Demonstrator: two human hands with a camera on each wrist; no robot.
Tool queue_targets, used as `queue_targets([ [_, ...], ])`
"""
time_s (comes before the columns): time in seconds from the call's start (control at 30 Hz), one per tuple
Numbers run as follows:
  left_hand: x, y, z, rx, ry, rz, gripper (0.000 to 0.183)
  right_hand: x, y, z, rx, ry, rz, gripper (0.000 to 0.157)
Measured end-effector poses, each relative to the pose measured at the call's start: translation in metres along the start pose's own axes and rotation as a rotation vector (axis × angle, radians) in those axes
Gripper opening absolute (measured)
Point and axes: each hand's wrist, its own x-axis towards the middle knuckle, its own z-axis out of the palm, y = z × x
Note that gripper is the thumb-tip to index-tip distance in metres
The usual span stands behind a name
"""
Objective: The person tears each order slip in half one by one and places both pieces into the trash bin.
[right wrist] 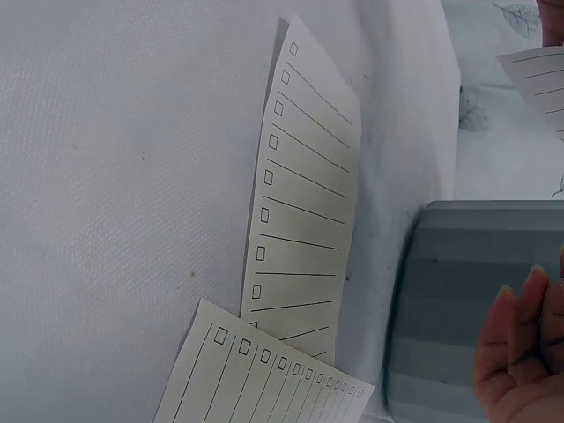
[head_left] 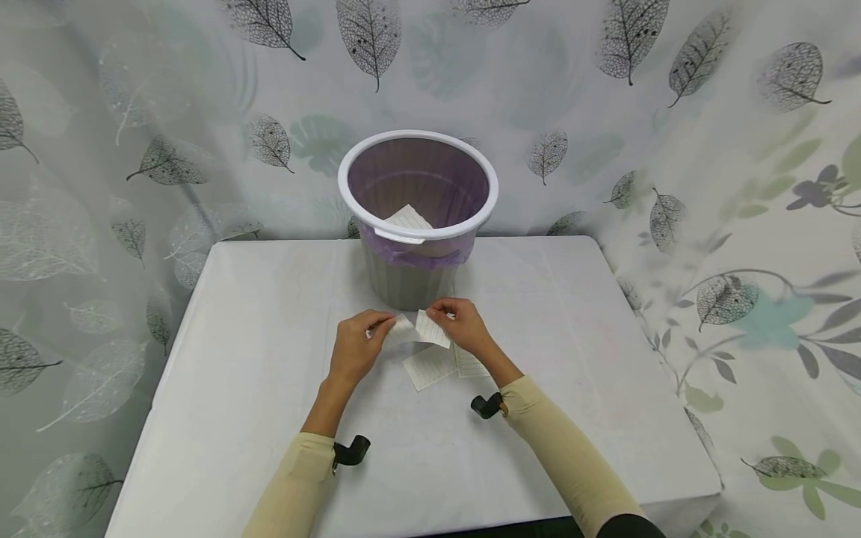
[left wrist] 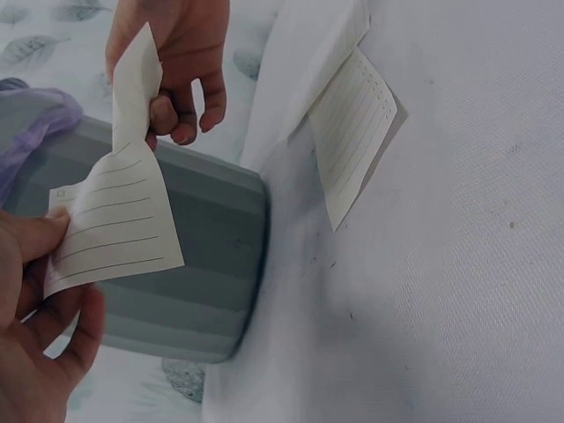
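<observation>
My left hand (head_left: 353, 345) pinches one side of a small lined sheet of paper (left wrist: 115, 220) between thumb and fingers. Fingers of my right hand (head_left: 464, 323) grip the other side. Between the hands the paper narrows and twists in the left wrist view; from the head a V-shaped gap shows between its two parts. Below the hands, two more lined checklist sheets lie on the table, one on the left (head_left: 430, 366) and one on the right (head_left: 471, 364), their edges overlapping in the right wrist view (right wrist: 304, 194).
A grey bin (head_left: 403, 288) with a white rim (head_left: 418, 136) and purple liner stands right behind the hands. Inside it lies a piece of lined paper (head_left: 409, 217). White cloth covers the table (head_left: 269, 359); leaf-patterned curtains (head_left: 430, 67) hang behind and at both sides.
</observation>
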Motion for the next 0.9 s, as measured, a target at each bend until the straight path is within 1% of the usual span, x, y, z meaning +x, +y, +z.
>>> queue_targets([
  [0.13,-0.0002,0.0008,0.0005,-0.005,0.005,0.008,0.005,-0.0001,0.0007,0.0001,-0.011,-0.001,0.001,0.012],
  [0.43,-0.0008,-0.0003,0.0012,-0.010,0.002,-0.004,0.005,-0.0003,0.0012,-0.0004,0.005,0.001,0.001,0.012],
  [0.6,-0.0013,-0.0003,0.0015,-0.009,0.006,0.005,0.005,-0.0010,0.0005,-0.0015,0.010,0.003,-0.014,0.012],
  [0.9,-0.0003,0.0003,-0.0007,0.005,0.009,0.016,0.005,-0.0009,0.0010,-0.0033,0.005,-0.005,-0.002,0.013],
])
